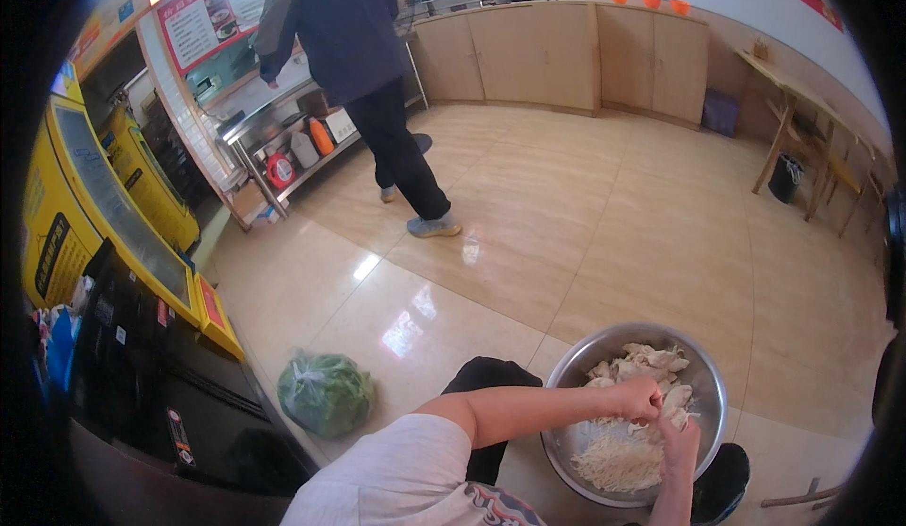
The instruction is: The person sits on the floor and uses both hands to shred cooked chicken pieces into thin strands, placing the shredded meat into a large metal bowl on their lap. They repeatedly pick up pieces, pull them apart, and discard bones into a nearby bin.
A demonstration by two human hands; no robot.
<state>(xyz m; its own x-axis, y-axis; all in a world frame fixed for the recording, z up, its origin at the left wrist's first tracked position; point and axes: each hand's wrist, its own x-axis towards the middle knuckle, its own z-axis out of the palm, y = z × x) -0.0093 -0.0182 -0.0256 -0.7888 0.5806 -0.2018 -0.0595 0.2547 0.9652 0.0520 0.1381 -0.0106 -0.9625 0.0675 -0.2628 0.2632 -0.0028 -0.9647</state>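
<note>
Before me is a wide stainless steel bowl (563,448). Pieces of pale cooked meat, seemingly chicken (648,363), are heaped at its far side. A pile of thin pale shreds (616,462) lies at the near side. Over the bowl, my left hand (639,398) and my right hand (681,444) meet with fingertips pinched. Between them is a small piece of pale meat, partly hidden by the fingers. Both hands appear to grip it.
A tied clear plastic bag of green vegetables (325,393) sits on the tiled floor (524,264). Black and yellow cabinets (177,384) stand at left. A person (361,45) is beside a steel shelf (311,165). Wooden counters (531,59) line the back; a table (814,87) stands right.
</note>
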